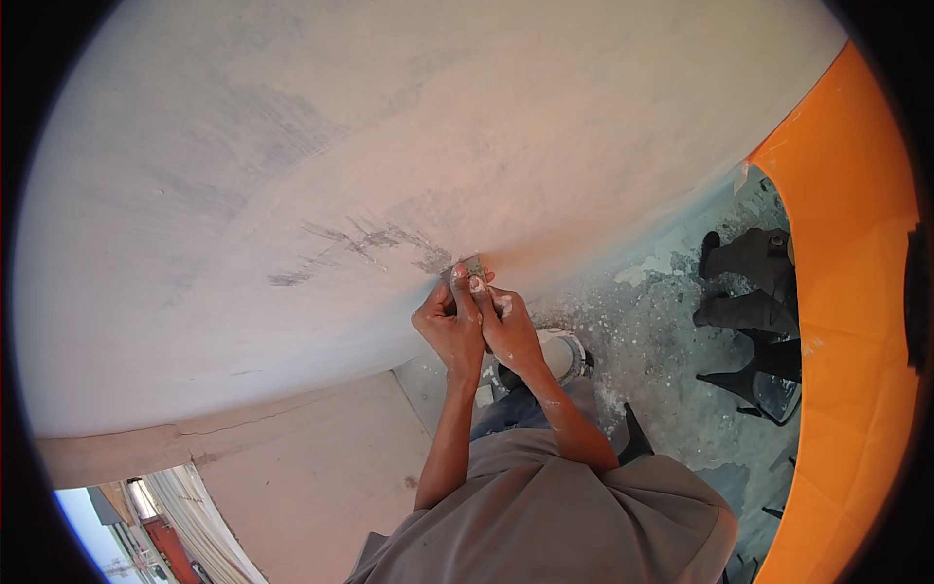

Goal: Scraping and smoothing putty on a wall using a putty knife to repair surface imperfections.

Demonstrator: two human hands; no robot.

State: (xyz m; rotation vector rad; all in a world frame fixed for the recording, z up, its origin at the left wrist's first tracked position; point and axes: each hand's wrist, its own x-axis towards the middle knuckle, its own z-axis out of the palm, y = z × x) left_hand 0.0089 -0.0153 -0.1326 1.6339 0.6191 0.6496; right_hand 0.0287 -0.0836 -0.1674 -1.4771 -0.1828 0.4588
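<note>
Piece of small, flat, grey material (473, 263) sits at the centre, close against a broad off-white wall (418, 146). The left hand (450, 323), at its 7 o'clock, is curled nearly closed, pinching it; the right hand (510, 329), at 5 o'clock, is likewise curled, gripping it by thumb and fingers. Dark grey scuff marks (370, 240) streak toward 10 o'clock. White-speckled grey floor (647, 355) lies at 4 o'clock, bright orange sheeting (851, 292) at 3.

A head-worn fisheye looks down on both hands (449, 326) (513, 336).
</note>
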